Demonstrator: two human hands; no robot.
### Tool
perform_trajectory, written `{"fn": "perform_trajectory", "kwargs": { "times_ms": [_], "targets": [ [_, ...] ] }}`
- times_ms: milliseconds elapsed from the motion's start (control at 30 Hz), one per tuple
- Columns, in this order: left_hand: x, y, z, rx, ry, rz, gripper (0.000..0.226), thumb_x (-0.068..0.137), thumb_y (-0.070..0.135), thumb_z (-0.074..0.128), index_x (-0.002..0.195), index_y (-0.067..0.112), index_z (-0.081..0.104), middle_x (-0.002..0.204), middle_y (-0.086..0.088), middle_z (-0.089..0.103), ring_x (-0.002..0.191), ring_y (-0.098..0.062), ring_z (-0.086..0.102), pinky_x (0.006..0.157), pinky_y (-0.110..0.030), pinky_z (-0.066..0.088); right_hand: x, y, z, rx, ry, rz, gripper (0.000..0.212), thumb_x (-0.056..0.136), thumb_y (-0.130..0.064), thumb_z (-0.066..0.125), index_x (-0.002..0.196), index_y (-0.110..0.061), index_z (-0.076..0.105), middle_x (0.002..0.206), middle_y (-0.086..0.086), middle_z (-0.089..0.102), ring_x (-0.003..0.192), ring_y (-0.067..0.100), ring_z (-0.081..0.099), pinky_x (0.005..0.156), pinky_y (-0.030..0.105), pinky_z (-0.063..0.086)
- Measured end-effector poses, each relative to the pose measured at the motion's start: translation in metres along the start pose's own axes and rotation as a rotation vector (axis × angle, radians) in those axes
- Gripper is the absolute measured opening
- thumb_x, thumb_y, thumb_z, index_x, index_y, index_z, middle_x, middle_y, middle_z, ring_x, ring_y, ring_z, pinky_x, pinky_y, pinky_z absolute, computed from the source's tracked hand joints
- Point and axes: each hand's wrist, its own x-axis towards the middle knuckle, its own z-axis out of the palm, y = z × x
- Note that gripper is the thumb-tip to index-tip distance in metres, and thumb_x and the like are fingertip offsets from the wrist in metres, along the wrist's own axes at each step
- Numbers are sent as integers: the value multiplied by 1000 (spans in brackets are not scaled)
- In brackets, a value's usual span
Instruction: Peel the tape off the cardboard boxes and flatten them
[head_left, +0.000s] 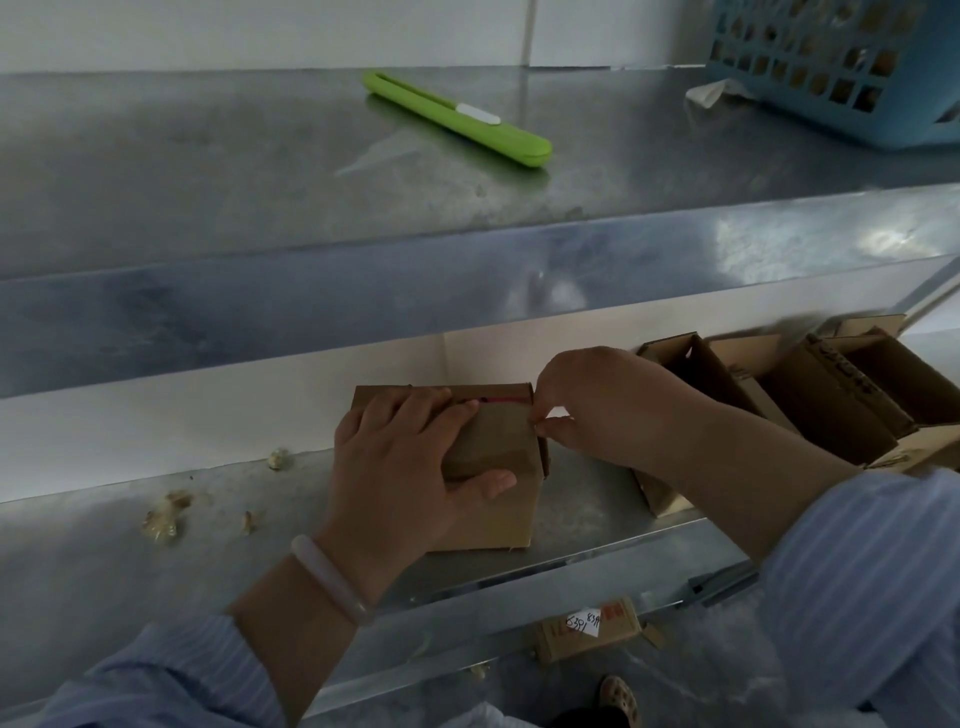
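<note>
Box of brown cardboard stands on the lower shelf of a metal rack, about mid-width, near its front edge. Left hand holds it down: fingers lie over the top, thumb wraps onto the front face. A pale bracelet is on that wrist. Right hand is at the box's upper right edge, thumb and forefinger pinched tight together there; can't tell if tape or cardboard is between them. A red strip shows along the top back edge of the box.

Open boxes crowd the right end of the lower shelf, just beside the right forearm. Crumpled tape scraps lie toward the left end of the same shelf.

On the upper shelf, a green knife lies at a slant mid-shelf, and a blue basket fills the far right corner. Down on the floor lies a flat box with a white label.
</note>
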Motion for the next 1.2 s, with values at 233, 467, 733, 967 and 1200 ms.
{"fn": "perform_trajectory", "kwargs": {
  "times_ms": [233, 467, 733, 967, 1200],
  "targets": [
    [1, -1, 1, -5, 6, 21, 78, 77, 86, 30, 115, 30, 68, 119, 6, 64, 109, -22, 56, 90, -39, 39, -3, 3, 9, 3, 58, -23, 24, 96, -36, 53, 112, -28, 69, 117, -8, 63, 107, 10, 59, 94, 23, 43],
    [4, 1, 1, -8, -2, 54, 78, 76, 87, 31, 114, 29, 68, 118, 5, 64, 109, -23, 56, 90, -40, 39, -7, 11, 11, 271, 4, 125, 17, 84, -30, 71, 101, -30, 70, 101, -18, 58, 84, -10, 51, 79, -6, 29],
    [4, -2, 2, -15, -17, 57, 78, 77, 86, 30, 116, 30, 67, 120, 6, 62, 110, -23, 55, 91, -41, 38, -12, 0, 24, 968, -72, 396, 40, 78, -5, 73, 109, -26, 59, 113, -7, 60, 95, 7, 67, 84, 30, 58],
    [5, -8, 2, -30, -19, 47, 77, 78, 86, 30, 118, 31, 66, 121, 7, 61, 109, -22, 54, 90, -39, 37, -10, -14, 38, 1155, 39, 521, 37, 82, -6, 67, 110, -28, 58, 112, -7, 61, 100, 12, 63, 79, 36, 61],
    [7, -7, 5, -30, 15, 47, 77, 80, 84, 29, 115, 28, 68, 119, 4, 64, 109, -25, 57, 90, -42, 41, -17, -19, 29, 418, 202, 334, 22, 89, -25, 64, 111, -26, 65, 107, -12, 58, 92, 6, 55, 86, 23, 49]
  ]
}}
